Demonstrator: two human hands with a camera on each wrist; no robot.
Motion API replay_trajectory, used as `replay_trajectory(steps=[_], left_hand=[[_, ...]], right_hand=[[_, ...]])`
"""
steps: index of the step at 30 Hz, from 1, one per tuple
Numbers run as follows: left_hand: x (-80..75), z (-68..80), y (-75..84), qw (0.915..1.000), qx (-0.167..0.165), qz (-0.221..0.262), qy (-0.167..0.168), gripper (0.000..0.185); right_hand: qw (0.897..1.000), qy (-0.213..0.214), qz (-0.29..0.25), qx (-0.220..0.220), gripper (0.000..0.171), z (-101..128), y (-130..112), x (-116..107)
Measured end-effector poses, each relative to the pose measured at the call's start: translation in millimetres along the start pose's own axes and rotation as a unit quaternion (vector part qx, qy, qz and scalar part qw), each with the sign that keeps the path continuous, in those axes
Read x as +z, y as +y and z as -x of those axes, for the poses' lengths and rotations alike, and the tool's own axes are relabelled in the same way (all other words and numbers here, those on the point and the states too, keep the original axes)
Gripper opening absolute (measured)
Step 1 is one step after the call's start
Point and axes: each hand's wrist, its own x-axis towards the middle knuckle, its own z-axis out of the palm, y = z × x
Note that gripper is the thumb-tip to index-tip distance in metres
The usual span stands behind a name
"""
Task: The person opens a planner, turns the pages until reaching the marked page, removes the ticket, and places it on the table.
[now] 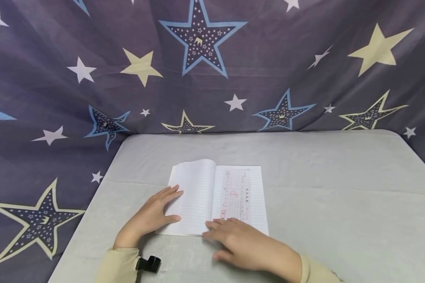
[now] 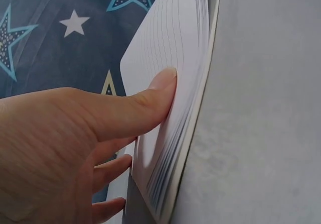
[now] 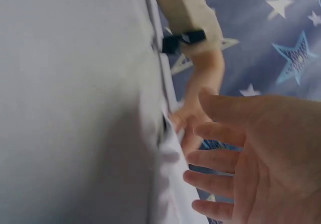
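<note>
The left hand [image 1: 149,217] lies flat, fingers straight, pressing the left page of the open notebook [image 1: 217,198] at the table's [image 1: 340,188] centre. At five o'clock of the notebook, the right hand [image 1: 246,244] rests, fingers relaxed, touching the right page's lower edge.

The notebook [image 1: 217,196] lies open with white pages: the left page carries fine grey ruled lines, the right page a printed grid in red with a few dark characters beside it. In the left wrist view its page edges look white with a pale grey shade. The bench [image 1: 322,188] is a plain light grey. The backdrop cloth [image 1: 269,70] is a dusky purple-grey, scattered with stars: plain white ones, plain cream-yellow ones, and dark navy ones dotted with tiny white stars, outlined in light blue or in cream. Both sleeves [image 1: 118,267] are a pale beige, and a small black clip [image 1: 148,263] sits at the left cuff
</note>
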Motion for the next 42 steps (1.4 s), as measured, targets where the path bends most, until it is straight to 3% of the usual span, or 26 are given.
replay_trajectory(steps=[5, 7, 13, 19, 23, 28, 33, 42], left_hand=[[3.6, -0.5, 1.7, 0.9998, -0.007, 0.013, -0.011, 0.073], [4.9, -0.1, 2.0, 0.9996, -0.014, 0.017, -0.018, 0.074], [5.8, 0.4, 2.8, 0.9995, -0.020, 0.016, -0.018, 0.074], [5.3, -2.8, 4.0, 0.9996, -0.018, 0.013, -0.019, 0.074], [3.9, -3.0, 5.0, 0.9994, -0.025, 0.012, -0.020, 0.074], [2.4, -1.8, 4.7, 0.9993, -0.032, 0.011, -0.019, 0.074], [2.4, -1.3, 3.0, 0.9990, -0.040, 0.009, -0.018, 0.074], [1.8, 1.4, 1.7, 0.9992, -0.036, 0.010, -0.017, 0.073]], right_hand=[[0.997, 0.072, -0.026, 0.031, 0.042, -0.6, 22.9, -16.3], [0.992, 0.096, -0.044, 0.062, 0.041, -1.4, 34.3, -21.9], [0.969, 0.147, -0.101, 0.169, 0.036, -11.3, 73.4, -33.6], [0.950, 0.186, -0.090, 0.234, 0.047, -18.8, 111.2, -39.7], [0.941, 0.185, -0.065, 0.274, 0.052, -26.4, 129.6, -43.7], [0.939, 0.142, -0.075, 0.305, 0.047, -34.0, 143.6, -47.5], [0.940, 0.110, -0.104, 0.305, 0.039, -38.0, 147.8, -47.2], [0.940, 0.130, -0.128, 0.287, 0.034, -39.4, 144.3, -41.5]])
